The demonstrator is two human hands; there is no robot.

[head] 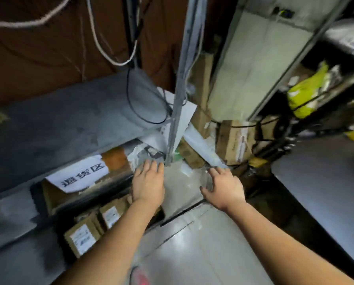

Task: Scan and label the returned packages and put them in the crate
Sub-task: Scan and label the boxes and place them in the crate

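Two bare hands reach out over a pale floor, with packages close by.

The small brown packages with white labels sit low on the left, under a grey shelf. They lie just beside the left arm. Above them hangs a white paper sign with dark writing on it. The left hand is flat, fingers spread out, and it holds nothing. The right hand is also wide open with spread fingers, and it holds nothing too. Both hands float above the pale floor, near a thin metal post. More brown boxes sit behind the right hand. A yellow bag lies on a shelf far to the right. The picture is blurry.
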